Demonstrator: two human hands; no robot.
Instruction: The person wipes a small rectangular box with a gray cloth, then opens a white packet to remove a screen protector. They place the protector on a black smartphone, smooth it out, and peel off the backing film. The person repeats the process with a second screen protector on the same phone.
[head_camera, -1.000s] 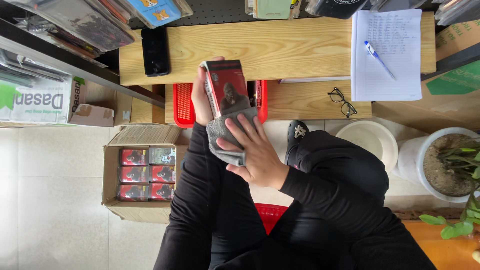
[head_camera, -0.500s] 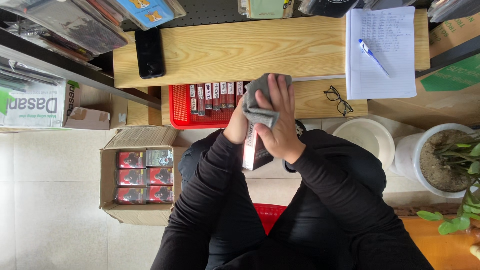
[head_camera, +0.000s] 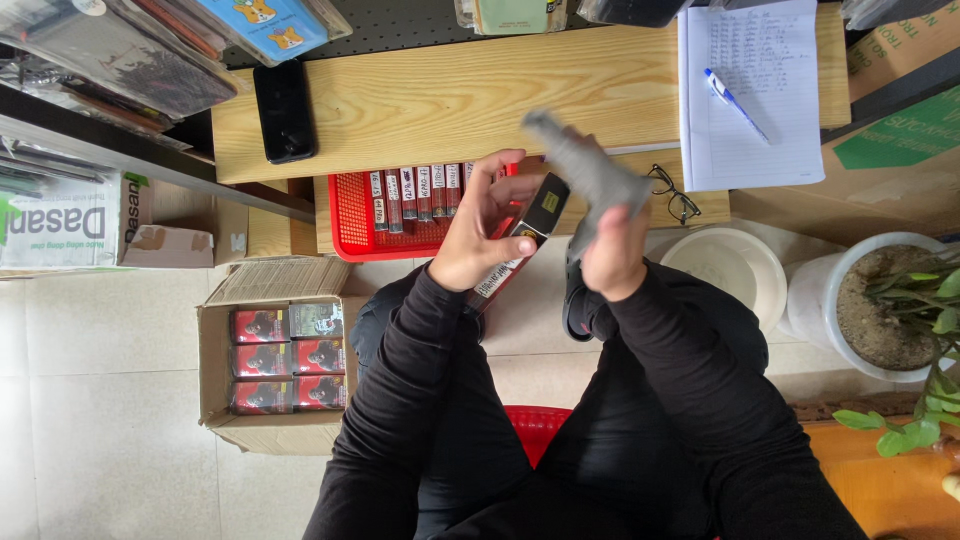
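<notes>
I judge this the wiping step: my left hand (head_camera: 475, 235) has its fingers clamped on a slim red-and-black box (head_camera: 520, 245), and my right hand (head_camera: 612, 250) grips a grey cloth (head_camera: 585, 170) at its 2 o'clock. Next calls for slotting it into the red basket (head_camera: 352, 215) at 10 o'clock, under the wooden surface (head_camera: 450, 100); pale tiled floor (head_camera: 100, 400) below.

The slim box (head_camera: 520, 245) gripped in the left hand (head_camera: 478, 235) is black with a yellow label and a white printed edge. The cloth (head_camera: 590, 180) gripped in the right hand (head_camera: 612, 250) is plain grey. Just beyond the left hand's grip, the basket (head_camera: 352, 215) is red mesh, its boxes red with white spines. Both sleeves below the grips are black. Beyond the cloth, the shelf (head_camera: 450, 100) is pale wood grain.
</notes>
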